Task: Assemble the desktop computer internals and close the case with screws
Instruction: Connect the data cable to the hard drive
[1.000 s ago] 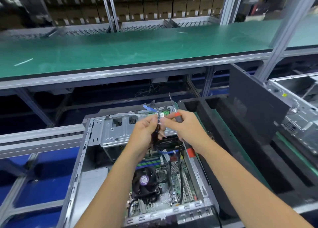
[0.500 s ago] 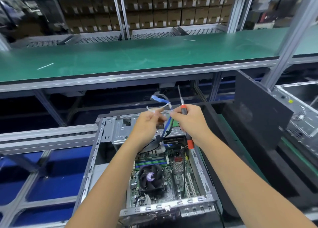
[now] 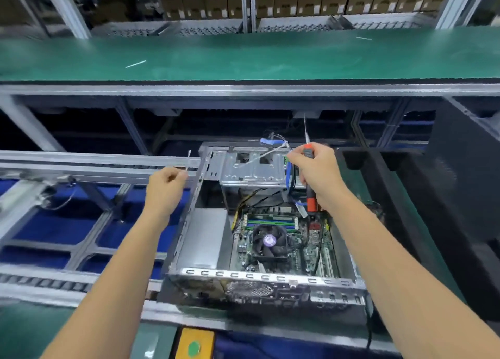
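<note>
An open desktop case (image 3: 189, 223) lies in front of me, showing its motherboard (image 3: 303, 253) and black CPU fan (image 3: 269, 241). A silver drive cage (image 3: 251, 166) spans the far end. My right hand (image 3: 318, 174) grips a red and black screwdriver (image 3: 310, 196), tip up, and holds a bundle of blue cables (image 3: 289, 174) above the cage. My left hand (image 3: 165, 185) is left of the case and pinches a thin white cable tie (image 3: 188, 158) that points upward.
A green bench top (image 3: 243, 58) runs across the back, with cardboard boxes on shelves behind. A black side panel (image 3: 465, 182) leans at the right. Conveyor rails (image 3: 94, 163) and blue floor lie to the left. A yellow box with a green button (image 3: 193, 345) sits at the near edge.
My left hand has pulled away from the cable bundle to the left, taking a white cable tie with it. My right hand stays on the cables with the screwdriver. The view shifted.
</note>
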Demonstrator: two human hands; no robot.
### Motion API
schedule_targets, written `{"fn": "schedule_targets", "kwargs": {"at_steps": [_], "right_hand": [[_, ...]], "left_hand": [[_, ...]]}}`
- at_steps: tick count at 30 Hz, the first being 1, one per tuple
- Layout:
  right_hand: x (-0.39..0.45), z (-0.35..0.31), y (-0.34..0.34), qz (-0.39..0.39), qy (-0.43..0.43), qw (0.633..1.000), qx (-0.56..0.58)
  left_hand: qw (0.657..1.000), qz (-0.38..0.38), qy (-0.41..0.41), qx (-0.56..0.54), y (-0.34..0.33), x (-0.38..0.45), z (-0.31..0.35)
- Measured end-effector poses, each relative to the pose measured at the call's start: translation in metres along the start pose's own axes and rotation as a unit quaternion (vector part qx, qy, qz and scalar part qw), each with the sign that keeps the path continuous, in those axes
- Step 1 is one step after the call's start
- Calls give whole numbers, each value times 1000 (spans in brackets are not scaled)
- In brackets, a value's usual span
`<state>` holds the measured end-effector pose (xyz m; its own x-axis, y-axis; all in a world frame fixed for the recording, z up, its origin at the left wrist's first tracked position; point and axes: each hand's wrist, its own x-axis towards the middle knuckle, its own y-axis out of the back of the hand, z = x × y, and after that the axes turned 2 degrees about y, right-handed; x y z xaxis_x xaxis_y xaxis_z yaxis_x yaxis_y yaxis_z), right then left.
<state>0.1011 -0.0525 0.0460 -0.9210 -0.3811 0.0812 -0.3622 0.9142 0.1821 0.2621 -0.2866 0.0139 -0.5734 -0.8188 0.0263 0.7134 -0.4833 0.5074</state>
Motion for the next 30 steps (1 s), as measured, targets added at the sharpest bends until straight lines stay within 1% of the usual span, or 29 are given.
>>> {"fn": "schedule_targets", "kwargs": {"at_steps": [4, 8, 10, 12, 14, 17, 20, 22, 24, 26, 28, 30], "right_hand": [[-10, -1, -39, -30, 29, 998, -41], [-26, -7, -76, -59, 101, 989, -92], [-36, -11, -94, -88, 135, 979, -125], [-45, -14, -113, -134, 169, 960, -177], [-53, -17, -133, -177, 193, 940, -219], [-61, -22, -162, -215, 209, 917, -262], [-68, -27, -188, -249, 220, 895, -297], [-75, -29, -205, -267, 231, 884, -306], [-81, -28, -219, -284, 231, 883, -294], [-86, -26, -230, -299, 219, 885, -282], [-90, -23, -239, -323, 211, 878, -285], [-93, -23, -247, -337, 212, 865, -304]], "left_hand": [[998, -20, -53, 25, -20, -7, 19], [998, -26, -54, -8, -18, -10, 14], [999, -23, -33, -27, -3, -10, -1], [999, -18, -3, -44, 15, -12, -19], [999, -8, 20, -41, 34, -16, -38], [998, 8, 63, -25, 64, -23, -66], [991, 2, 128, 26, 88, -30, -101], [981, 0, 174, 81, 99, -36, -127], [961, -2, 215, 175, 106, -45, -154], [933, -22, 254, 255, 110, -59, -181], [912, -41, 286, 289, 111, -73, -206], [901, -48, 313, 297, 111, -87, -228]]}}
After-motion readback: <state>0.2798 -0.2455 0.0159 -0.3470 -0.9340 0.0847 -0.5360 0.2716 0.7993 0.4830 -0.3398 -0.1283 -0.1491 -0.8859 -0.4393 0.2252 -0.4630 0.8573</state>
